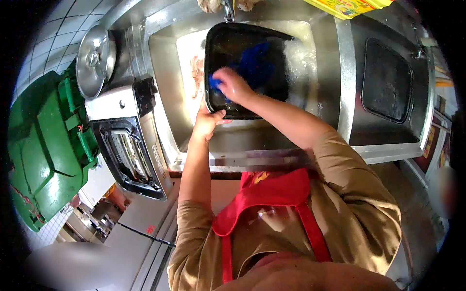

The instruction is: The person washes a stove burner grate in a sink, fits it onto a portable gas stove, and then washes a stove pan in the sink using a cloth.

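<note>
A black rectangular tray (279,41) stands tilted in the large steel sink basin (325,92), below the tap (228,12). At its lower left corner my left hand (208,121) grips the rim, fingers closed around the edge. My right hand (232,86) is inside the tray near its left wall, closed on a blue cloth (214,83). More blue (255,63) shows across the tray's bottom; whether it is the same cloth or a reflection I cannot tell. Wet brownish scraps (196,72) lie in the basin beside the tray's left side.
Another black tray (387,80) lies in the right basin. A steel lid (93,60) and a white appliance with a black-framed opening (128,145) stand on the left, beside a green bin (46,150). At the top is a yellow container (347,7).
</note>
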Available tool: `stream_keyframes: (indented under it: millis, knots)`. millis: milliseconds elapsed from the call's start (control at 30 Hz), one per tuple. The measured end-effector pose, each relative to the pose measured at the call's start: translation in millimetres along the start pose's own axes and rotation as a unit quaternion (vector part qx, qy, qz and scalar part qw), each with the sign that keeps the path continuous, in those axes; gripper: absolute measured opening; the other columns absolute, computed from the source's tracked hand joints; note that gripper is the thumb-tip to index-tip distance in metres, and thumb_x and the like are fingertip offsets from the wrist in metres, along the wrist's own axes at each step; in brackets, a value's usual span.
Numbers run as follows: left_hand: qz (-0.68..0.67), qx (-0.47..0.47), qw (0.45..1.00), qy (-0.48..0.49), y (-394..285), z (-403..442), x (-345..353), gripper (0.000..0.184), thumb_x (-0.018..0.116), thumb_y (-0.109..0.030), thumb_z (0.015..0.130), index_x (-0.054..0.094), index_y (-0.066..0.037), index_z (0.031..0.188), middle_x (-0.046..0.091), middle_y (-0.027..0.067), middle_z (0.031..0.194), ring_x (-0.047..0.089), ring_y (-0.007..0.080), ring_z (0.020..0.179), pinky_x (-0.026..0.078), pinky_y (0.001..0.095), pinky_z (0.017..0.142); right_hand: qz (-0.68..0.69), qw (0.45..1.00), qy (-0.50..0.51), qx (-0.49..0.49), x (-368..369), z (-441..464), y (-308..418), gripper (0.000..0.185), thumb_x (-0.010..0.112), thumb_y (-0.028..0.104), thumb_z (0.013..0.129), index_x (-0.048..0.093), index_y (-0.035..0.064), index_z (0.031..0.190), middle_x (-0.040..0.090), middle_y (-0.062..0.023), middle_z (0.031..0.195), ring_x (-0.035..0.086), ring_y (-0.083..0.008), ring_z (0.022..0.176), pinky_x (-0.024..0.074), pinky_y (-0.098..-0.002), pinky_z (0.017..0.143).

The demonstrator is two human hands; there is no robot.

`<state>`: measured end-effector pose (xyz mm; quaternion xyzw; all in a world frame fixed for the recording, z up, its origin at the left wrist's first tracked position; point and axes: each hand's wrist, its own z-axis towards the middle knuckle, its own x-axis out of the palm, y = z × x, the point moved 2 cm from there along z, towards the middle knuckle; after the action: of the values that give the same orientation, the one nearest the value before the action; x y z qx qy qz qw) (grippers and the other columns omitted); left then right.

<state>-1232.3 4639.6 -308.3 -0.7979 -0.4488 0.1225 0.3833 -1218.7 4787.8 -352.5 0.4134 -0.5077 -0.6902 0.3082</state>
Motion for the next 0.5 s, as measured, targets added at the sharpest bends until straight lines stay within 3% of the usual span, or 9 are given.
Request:
stream_keyframes:
  millis: [33, 67, 167, 300, 467, 500]
  knots:
    - [-0.009, -0.001, 1.000, 0.001, -3.1, -4.4, 3.2, 0.067, 0.053, 0.012, 0.075, 0.033, -0.017, 0.132, 0.055, 0.0097, 0.111, 0.060, 0.0240, 0.088, 0.058, 0.0399, 0.064, 0.035, 0.996, -0.044, 0.071, 1.3, 5.4, -0.5, 0.029, 0.066, 0.010, 0.070, 0.057, 0.0028, 0.097, 0.058, -0.0148, 0.097, 0.054, -0.0334, 0.093, 0.0431, -0.0394, 0.083]
    - [-0.013, -0.001, 1.000, 0.001, -7.4, -6.9, 6.7, 0.070, 0.054, 0.013, 0.074, 0.032, -0.018, 0.133, 0.056, 0.0094, 0.109, 0.060, 0.0247, 0.088, 0.058, 0.0411, 0.066, 0.020, 0.993, -0.094, 0.066, 1.7, 14.4, -1.9, 0.035, 0.069, 0.015, 0.069, 0.058, 0.0032, 0.100, 0.060, -0.0161, 0.096, 0.057, -0.0326, 0.091, 0.0450, -0.0382, 0.082]
    - [-0.030, -0.010, 0.999, 0.040, -5.6, -5.5, 2.4, 0.073, 0.055, 0.013, 0.073, 0.031, -0.019, 0.134, 0.056, 0.0094, 0.109, 0.059, 0.0247, 0.090, 0.057, 0.0418, 0.067, 0.057, 0.989, -0.030, 0.137, 9.3, 16.9, 4.7, 0.037, 0.070, 0.017, 0.068, 0.059, 0.0029, 0.100, 0.061, -0.0162, 0.098, 0.058, -0.0325, 0.092, 0.0459, -0.0370, 0.082]
    - [-0.030, 0.000, 0.999, 0.041, -9.6, -7.5, 3.2, 0.078, 0.056, 0.013, 0.072, 0.026, -0.020, 0.137, 0.053, 0.0099, 0.113, 0.059, 0.0247, 0.090, 0.057, 0.0437, 0.069, 0.076, 0.984, 0.035, 0.155, 16.1, -2.8, 17.7, 0.037, 0.070, 0.017, 0.067, 0.060, 0.0025, 0.099, 0.062, -0.0162, 0.098, 0.059, -0.0311, 0.093, 0.0466, -0.0367, 0.082]
    - [-0.080, -0.004, 0.990, 0.115, -10.4, -5.3, -11.9, 0.073, 0.052, 0.012, 0.065, 0.033, -0.009, 0.132, 0.056, 0.0150, 0.108, 0.061, 0.0298, 0.090, 0.055, 0.0486, 0.073, 0.094, 0.978, 0.159, 0.100, 7.6, -41.4, 29.2, 0.033, 0.062, 0.018, 0.075, 0.059, 0.0016, 0.104, 0.061, -0.0157, 0.097, 0.060, -0.0280, 0.089, 0.0474, -0.0344, 0.079]
    - [-0.093, -0.014, 0.990, 0.105, -8.8, -5.0, -12.3, 0.075, 0.050, 0.012, 0.064, 0.032, -0.011, 0.134, 0.056, 0.0151, 0.106, 0.062, 0.0294, 0.086, 0.056, 0.0466, 0.069, 0.110, 0.969, 0.203, 0.086, 4.4, -46.5, 28.8, 0.030, 0.057, 0.011, 0.077, 0.059, 0.0020, 0.105, 0.059, -0.0165, 0.103, 0.058, -0.0299, 0.094, 0.0458, -0.0355, 0.082]
